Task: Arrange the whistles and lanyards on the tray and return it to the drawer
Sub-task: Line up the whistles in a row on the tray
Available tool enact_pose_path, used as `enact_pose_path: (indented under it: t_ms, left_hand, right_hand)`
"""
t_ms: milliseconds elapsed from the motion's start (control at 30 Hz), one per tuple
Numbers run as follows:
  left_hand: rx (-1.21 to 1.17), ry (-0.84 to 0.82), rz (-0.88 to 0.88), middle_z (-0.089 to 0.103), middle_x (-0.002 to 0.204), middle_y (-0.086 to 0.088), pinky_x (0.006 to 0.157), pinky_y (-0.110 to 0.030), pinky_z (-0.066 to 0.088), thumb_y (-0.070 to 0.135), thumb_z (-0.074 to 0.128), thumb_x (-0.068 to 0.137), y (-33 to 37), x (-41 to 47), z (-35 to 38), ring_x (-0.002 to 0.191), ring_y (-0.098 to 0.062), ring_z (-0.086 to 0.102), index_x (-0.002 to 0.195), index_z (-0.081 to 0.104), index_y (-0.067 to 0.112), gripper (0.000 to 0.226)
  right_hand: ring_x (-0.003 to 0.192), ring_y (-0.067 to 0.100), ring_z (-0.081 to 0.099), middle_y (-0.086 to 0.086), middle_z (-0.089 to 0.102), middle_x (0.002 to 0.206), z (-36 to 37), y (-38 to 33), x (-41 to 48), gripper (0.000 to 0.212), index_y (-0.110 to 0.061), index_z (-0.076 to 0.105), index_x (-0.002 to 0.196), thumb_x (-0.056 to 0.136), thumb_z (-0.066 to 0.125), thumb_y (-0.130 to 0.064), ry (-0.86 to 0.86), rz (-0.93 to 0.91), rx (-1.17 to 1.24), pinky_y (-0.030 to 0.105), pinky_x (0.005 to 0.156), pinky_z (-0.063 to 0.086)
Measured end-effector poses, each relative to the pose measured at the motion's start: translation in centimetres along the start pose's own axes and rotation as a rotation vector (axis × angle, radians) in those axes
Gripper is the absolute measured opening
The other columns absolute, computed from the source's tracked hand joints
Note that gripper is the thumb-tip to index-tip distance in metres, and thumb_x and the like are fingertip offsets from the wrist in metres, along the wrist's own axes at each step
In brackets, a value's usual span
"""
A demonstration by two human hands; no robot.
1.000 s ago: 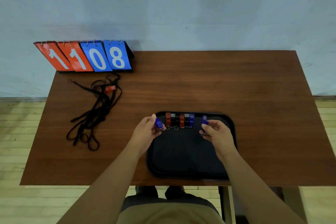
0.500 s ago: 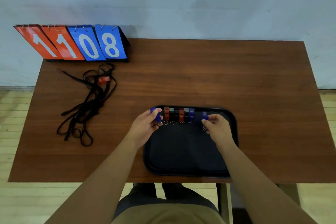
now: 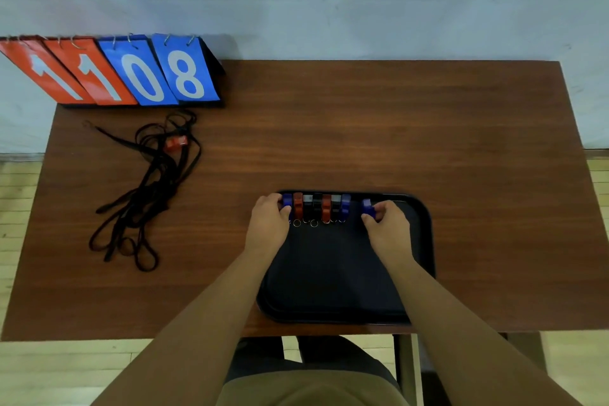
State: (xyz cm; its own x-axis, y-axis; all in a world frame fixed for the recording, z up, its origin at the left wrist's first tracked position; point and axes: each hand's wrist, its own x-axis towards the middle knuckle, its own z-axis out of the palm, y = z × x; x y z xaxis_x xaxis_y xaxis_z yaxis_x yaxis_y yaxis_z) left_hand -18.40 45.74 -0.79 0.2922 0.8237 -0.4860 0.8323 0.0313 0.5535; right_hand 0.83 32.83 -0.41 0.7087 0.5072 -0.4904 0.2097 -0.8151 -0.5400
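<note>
Along the tray's (image 3: 425, 241) far edge: left hand (image 3: 268, 224) pinches a blue whistle (image 3: 287, 200) at the row's (image 3: 318, 206) left end; right hand (image 3: 389, 229) pinches a second whistle (image 3: 367, 208), apart from the right end; close that gap squarely; lanyards (image 3: 148, 181) lie near the desk's (image 3: 395, 128) left edge.

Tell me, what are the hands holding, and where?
Left hand pinches the end blue whistle by its body; right hand pinches the loose blue whistle by its body.
</note>
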Motion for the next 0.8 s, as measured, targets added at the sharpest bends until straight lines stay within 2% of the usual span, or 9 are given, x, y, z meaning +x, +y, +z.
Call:
enact_pose_path:
  t_ms: [100,200,367,567,667,800]
  left_hand:
    - [-0.038,0.025,-0.019,0.058,0.112,-0.003,0.092,-0.04,0.055,0.021,0.06,0.099,-0.1,0.3,0.5,0.103,-0.021,0.061,0.123,0.06,0.013,0.026]
    - [-0.027,0.044,-0.02,0.06,0.111,0.0,0.09,-0.041,0.057,0.024,0.063,0.097,-0.2,0.5,0.6,0.102,-0.019,0.062,0.117,0.062,0.015,0.022]
    - [-0.002,0.079,0.022,0.065,0.109,0.001,0.083,-0.037,0.057,0.023,0.059,0.099,-0.5,0.4,0.7,0.097,-0.017,0.063,0.112,0.064,0.016,0.016]
    - [-0.044,0.036,0.044,0.062,0.105,0.005,0.084,-0.031,0.056,0.021,0.063,0.096,-0.7,0.3,0.9,0.095,-0.013,0.063,0.108,0.062,0.02,0.012]
    - [-0.044,0.021,0.06,0.061,0.107,0.005,0.078,-0.024,0.052,0.02,0.064,0.095,-0.8,0.4,0.8,0.093,-0.011,0.062,0.109,0.062,0.02,0.015]
    - [-0.033,-0.007,0.074,0.061,0.108,0.005,0.079,-0.023,0.053,0.021,0.065,0.095,-0.9,0.3,0.9,0.089,-0.007,0.061,0.115,0.062,0.019,0.02]
  right_hand:
    - [0.087,0.015,0.059,0.005,0.061,0.111,0.5,0.3,0.1,0.021,-0.015,0.058,0.111,0.094,0.068,-0.023,-0.009,0.003,-0.018,0.029,0.075,0.047]
    - [0.086,0.015,0.059,0.005,0.06,0.111,0.8,0.3,0.0,0.026,-0.013,0.059,0.114,0.093,0.069,-0.025,-0.022,-0.006,-0.015,0.029,0.075,0.046]
    - [0.087,0.014,0.059,0.005,0.06,0.113,1.1,0.3,-0.4,0.027,-0.013,0.06,0.119,0.096,0.064,-0.027,-0.016,-0.027,-0.027,0.03,0.076,0.048]
    - [0.091,0.012,0.056,0.005,0.06,0.115,1.3,-0.1,-0.2,0.031,-0.011,0.06,0.124,0.098,0.062,-0.028,-0.011,-0.044,-0.041,0.027,0.077,0.044]
    - [0.096,0.014,0.058,0.005,0.061,0.116,1.5,-0.3,-0.1,0.031,-0.012,0.06,0.124,0.098,0.062,-0.027,-0.013,-0.046,-0.038,0.029,0.081,0.048]
    - [0.094,0.016,0.059,0.006,0.061,0.115,1.5,-0.3,-0.1,0.027,-0.011,0.059,0.121,0.098,0.062,-0.025,-0.005,-0.045,-0.047,0.03,0.079,0.049]
